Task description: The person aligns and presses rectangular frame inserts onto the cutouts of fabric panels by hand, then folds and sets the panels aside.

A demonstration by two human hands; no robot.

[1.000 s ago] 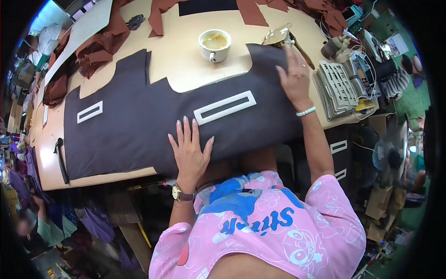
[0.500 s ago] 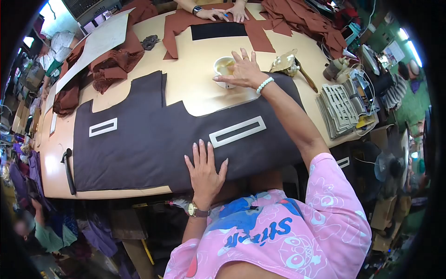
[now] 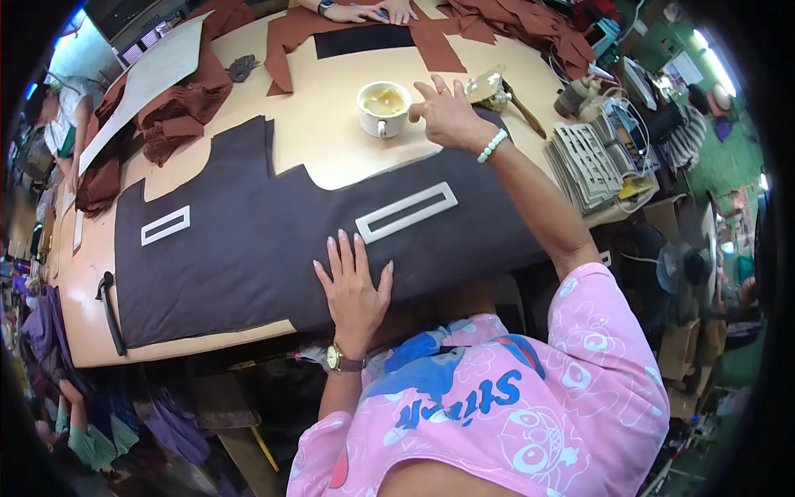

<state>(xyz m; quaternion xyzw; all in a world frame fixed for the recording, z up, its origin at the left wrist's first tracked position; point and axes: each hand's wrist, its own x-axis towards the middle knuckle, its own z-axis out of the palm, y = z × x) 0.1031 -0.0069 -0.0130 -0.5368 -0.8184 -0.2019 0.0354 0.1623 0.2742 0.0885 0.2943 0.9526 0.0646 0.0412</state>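
Observation:
Dark fabric panels (image 3: 273,224) lie flat on the table. My left hand (image 3: 354,286) rests on them with its fingers spread, holding nothing, just below a white slotted frame (image 3: 407,213). A smaller white frame (image 3: 166,225) lies on the fabric at the left. My right hand (image 3: 450,113) hovers above the fabric's upper edge, fingers apart, with nothing visible in it. Beside its fingertips stands a white cup (image 3: 383,124) with a pale yellowish content. A crumpled piece smeared with pale paste (image 3: 490,89) and a brush (image 3: 523,108) lie just behind this hand.
Across the table, another person's hands (image 3: 373,12) rest on reddish-brown fabric (image 3: 290,50) beside a black strip (image 3: 364,41). A stack of slotted card pieces (image 3: 586,166) and bottles (image 3: 575,95) stand right. A black-handled tool (image 3: 111,315) lies left.
My right hand went from near the paste-smeared piece to over the cup, then drew back to the cup's right. My left hand stays on the fabric. The other person's hands have come into view.

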